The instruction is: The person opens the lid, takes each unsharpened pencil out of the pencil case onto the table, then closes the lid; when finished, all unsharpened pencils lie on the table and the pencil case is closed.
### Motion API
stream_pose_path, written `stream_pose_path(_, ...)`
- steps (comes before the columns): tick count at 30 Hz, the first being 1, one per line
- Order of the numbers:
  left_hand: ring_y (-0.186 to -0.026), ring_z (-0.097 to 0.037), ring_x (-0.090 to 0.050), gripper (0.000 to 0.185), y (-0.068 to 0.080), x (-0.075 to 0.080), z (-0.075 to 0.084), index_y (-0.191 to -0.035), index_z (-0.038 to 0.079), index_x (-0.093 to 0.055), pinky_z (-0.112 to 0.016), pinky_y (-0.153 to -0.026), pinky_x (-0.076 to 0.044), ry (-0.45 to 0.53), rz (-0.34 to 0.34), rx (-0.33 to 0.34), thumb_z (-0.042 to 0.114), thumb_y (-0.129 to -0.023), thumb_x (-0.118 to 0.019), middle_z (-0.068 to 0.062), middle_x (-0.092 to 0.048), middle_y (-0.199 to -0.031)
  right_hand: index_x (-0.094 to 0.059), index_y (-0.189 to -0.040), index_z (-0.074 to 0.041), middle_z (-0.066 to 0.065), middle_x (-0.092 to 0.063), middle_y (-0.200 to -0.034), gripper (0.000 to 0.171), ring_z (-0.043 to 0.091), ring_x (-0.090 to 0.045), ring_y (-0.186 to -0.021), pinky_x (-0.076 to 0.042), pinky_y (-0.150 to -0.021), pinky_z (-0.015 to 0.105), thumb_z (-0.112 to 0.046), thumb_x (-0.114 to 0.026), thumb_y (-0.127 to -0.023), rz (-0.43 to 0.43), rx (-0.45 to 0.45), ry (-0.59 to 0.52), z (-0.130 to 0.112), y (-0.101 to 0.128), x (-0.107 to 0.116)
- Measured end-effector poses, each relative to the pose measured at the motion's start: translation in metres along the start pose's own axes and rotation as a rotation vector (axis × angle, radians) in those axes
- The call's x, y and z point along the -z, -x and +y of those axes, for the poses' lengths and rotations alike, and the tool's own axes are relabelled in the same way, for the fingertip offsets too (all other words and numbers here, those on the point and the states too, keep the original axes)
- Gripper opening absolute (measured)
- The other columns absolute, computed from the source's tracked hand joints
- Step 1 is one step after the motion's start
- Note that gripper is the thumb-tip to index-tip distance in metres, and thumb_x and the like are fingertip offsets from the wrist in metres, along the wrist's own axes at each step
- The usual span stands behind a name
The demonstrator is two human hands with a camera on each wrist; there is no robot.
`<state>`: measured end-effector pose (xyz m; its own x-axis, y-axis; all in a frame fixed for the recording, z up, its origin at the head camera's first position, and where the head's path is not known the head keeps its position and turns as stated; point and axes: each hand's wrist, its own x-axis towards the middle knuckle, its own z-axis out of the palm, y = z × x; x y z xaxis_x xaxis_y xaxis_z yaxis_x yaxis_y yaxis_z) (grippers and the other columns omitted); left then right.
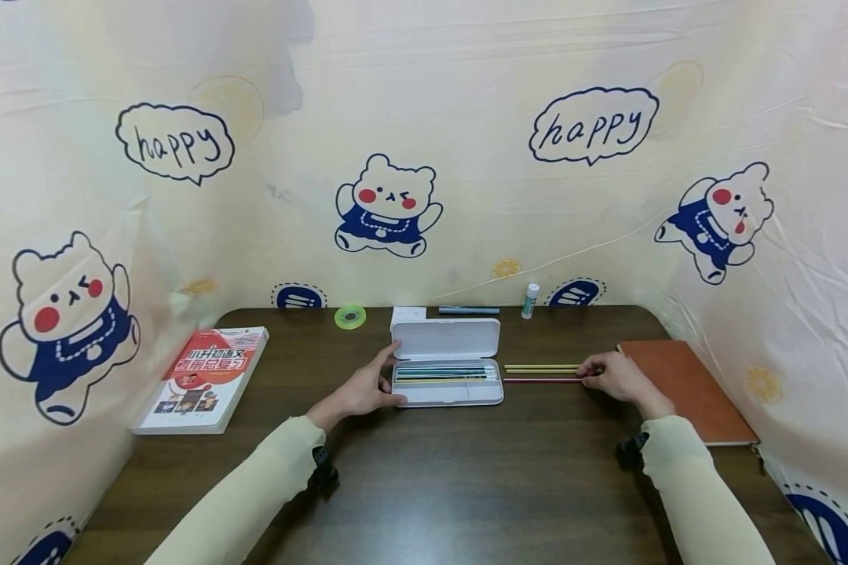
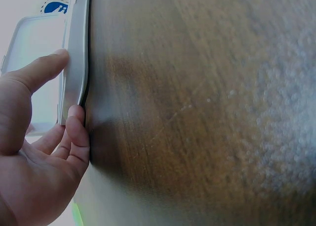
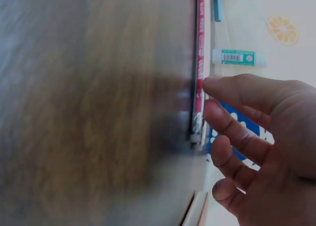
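A white pencil case [image 1: 448, 399] lies with its lid raised, several pencils [image 1: 441, 375] inside. My left hand [image 1: 362, 390] grips the case's left end; in the left wrist view the thumb [image 2: 52, 65] is on the upper edge and the other fingers are low at the side. Right of the case, a red pencil [image 3: 201, 43] lies along the table. My right hand [image 1: 611, 378] pinches it near its eraser end with thumb and index finger, the other fingers loosely bent. Yellow pencils [image 1: 540, 367] lie parallel just behind, their right ends at the same hand.
Left stands a thick book [image 1: 205, 377], right a brown notebook [image 1: 685, 388]. Along the back edge are a green tape roll [image 1: 349, 317], a small white block [image 1: 408, 313], a blue stick-like item [image 1: 469, 311] and a glue stick [image 1: 529, 301]. A printed cloth hangs behind the table.
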<state>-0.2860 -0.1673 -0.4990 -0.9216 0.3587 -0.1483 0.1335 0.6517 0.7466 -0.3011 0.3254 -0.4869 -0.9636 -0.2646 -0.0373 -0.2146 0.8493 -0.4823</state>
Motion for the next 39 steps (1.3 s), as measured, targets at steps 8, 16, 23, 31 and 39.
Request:
stream_pose_path(8, -0.08, -0.015, -0.059, 0.107, 0.0, 0.0, -0.001, -0.161, 0.029, -0.008, -0.028, -0.072, -0.05, -0.002, 0.001, 0.0, 0.023, -0.084, -0.082, -0.013, -0.043, -0.152, -0.074, -0.106, -0.01, 0.007, -0.071, -0.097, 0.015, 0.02, -0.057, -0.083, -0.048, -0.074, 0.033, -0.015, -0.067, -0.094, -0.008, -0.01, -0.058, -0.021, -0.006, 0.003)
stream_pose_path(16, -0.08, -0.015, -0.058, 0.107, 0.0, -0.001, -0.001, -0.161, 0.029, -0.009, -0.028, -0.071, -0.05, -0.006, 0.003, -0.007, 0.022, -0.084, -0.082, -0.014, -0.044, -0.152, -0.073, -0.108, -0.009, 0.007, -0.072, -0.1, 0.017, 0.021, -0.058, -0.086, -0.049, -0.075, 0.033, -0.017, -0.067, -0.094, 0.015, 0.054, -0.073, -0.055, -0.017, -0.003)
stream_pose_path(23, -0.081, -0.015, -0.058, 0.107, 0.0, -0.001, 0.0, -0.161, 0.03, -0.009, -0.028, -0.071, -0.05, -0.005, 0.003, 0.004, 0.023, -0.084, -0.082, -0.013, -0.044, -0.152, -0.074, -0.108, -0.009, 0.004, -0.071, -0.097, 0.019, 0.02, -0.057, -0.084, -0.047, -0.075, 0.032, -0.018, -0.068, -0.093, -0.013, 0.132, -0.105, -0.088, -0.029, -0.016)
stream_pose_path(31, -0.081, -0.014, -0.059, 0.107, -0.001, 0.0, 0.001, -0.161, 0.029, -0.008, -0.027, -0.071, -0.049, -0.011, 0.001, -0.007, 0.024, -0.084, -0.082, -0.014, -0.044, -0.152, -0.074, -0.106, -0.011, 0.003, -0.071, -0.094, 0.015, 0.017, -0.056, -0.078, -0.046, -0.069, 0.029, -0.017, -0.069, -0.093, -0.058, 0.175, -0.122, -0.115, -0.041, -0.039)
stream_pose_path(39, -0.082, -0.015, -0.058, 0.107, -0.001, 0.0, 0.001, -0.161, 0.03, -0.008, -0.027, -0.072, -0.049, -0.011, 0.003, 0.0, 0.024, -0.084, -0.082, -0.014, -0.043, -0.152, -0.075, -0.104, -0.012, 0.001, -0.073, -0.096, 0.014, 0.014, -0.059, -0.083, -0.053, -0.08, 0.035, -0.012, -0.07, -0.092, -0.086, 0.209, -0.077, -0.131, -0.051, -0.059)
